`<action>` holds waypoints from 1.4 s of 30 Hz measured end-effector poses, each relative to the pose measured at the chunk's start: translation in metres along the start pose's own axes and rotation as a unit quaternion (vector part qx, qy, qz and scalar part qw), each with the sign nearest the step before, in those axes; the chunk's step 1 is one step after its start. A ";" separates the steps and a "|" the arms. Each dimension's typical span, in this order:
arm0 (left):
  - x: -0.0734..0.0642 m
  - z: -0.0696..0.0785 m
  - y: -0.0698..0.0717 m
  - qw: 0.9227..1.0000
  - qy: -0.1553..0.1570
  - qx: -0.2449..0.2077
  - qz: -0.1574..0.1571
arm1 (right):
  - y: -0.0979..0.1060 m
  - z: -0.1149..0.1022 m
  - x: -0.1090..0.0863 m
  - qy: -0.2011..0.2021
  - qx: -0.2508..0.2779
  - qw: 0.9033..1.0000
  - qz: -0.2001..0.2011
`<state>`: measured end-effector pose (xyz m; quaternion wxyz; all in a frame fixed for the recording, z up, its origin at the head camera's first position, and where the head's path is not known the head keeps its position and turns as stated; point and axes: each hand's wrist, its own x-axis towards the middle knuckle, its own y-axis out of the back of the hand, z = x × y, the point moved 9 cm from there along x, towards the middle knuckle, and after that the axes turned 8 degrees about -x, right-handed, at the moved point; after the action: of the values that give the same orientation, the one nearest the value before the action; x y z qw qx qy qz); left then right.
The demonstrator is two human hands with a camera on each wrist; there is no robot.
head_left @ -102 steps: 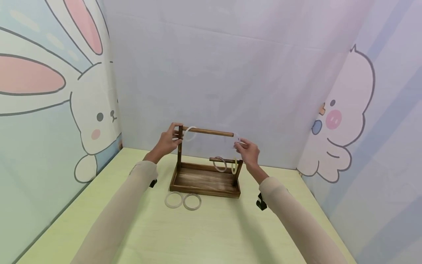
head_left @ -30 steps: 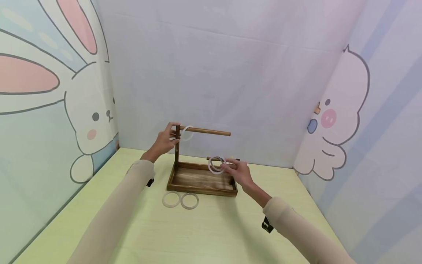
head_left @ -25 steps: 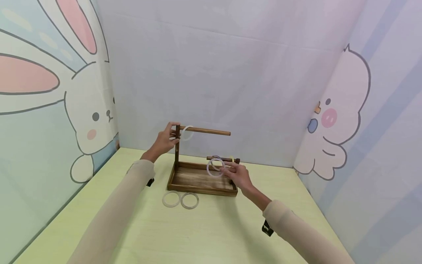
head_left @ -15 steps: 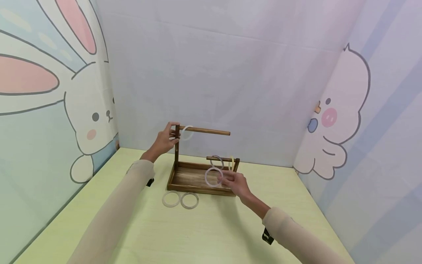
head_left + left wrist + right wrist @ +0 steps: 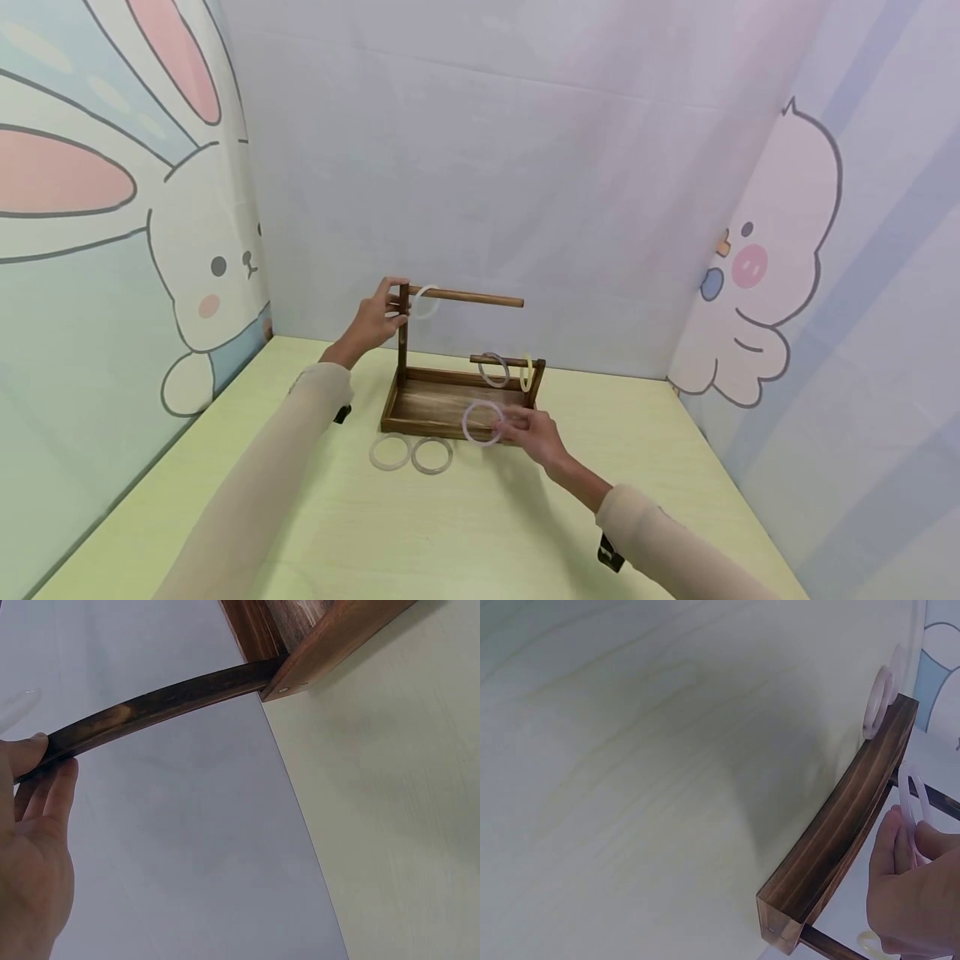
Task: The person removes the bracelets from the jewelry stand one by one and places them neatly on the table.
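Note:
A dark wooden bangle stand (image 5: 420, 428) has a tray base, a tall left post (image 5: 157, 705) and two bars. My left hand (image 5: 371, 323) grips the top of that post between thumb and fingers. In front of the tray, my right hand (image 5: 536, 435) pinches a pale lavender bangle (image 5: 465, 427) by its right side. The right wrist view shows this bangle (image 5: 906, 799) upright between thumb and fingers. One whitish bangle (image 5: 427, 317) hangs on the upper bar (image 5: 480, 297), near the post. A greyish-purple bangle (image 5: 497, 387) and a yellow bangle (image 5: 523, 375) hang on the lower bar (image 5: 517, 362).
Two pale bangles lie side by side before the tray, a whitish one (image 5: 390, 469) left and a greyish one (image 5: 432, 473) right. The light table (image 5: 435, 533) extends toward me. A plain curtain (image 5: 480, 167) stands behind, with cartoon-printed walls at both sides.
My right hand has carried the lavender bangle from the upper bar's free end down past the lower bar to the tray's front. My left hand stays on the post.

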<state>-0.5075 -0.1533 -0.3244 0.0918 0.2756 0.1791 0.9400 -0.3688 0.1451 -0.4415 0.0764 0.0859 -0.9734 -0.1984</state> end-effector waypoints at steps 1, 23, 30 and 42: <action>0.000 0.000 0.000 1.000 -0.002 0.000 -0.001 | -0.001 0.002 0.000 -0.001 0.000 1.000 -0.001; 0.003 -0.005 -0.001 1.000 -0.007 -0.009 -0.001 | -0.026 0.025 -0.005 -0.012 0.016 0.998 -0.056; 0.003 -0.005 -0.002 1.000 -0.005 -0.009 -0.004 | -0.032 0.031 -0.007 -0.029 0.027 0.997 -0.072; 0.004 -0.006 -0.002 1.000 -0.008 -0.012 -0.002 | -0.032 0.042 -0.011 -0.068 0.020 0.995 -0.070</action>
<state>-0.5137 -0.1518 -0.3284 0.0983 0.2813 0.1672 0.9398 -0.3614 0.1337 -0.4943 -0.0053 0.1421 -0.9715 -0.1894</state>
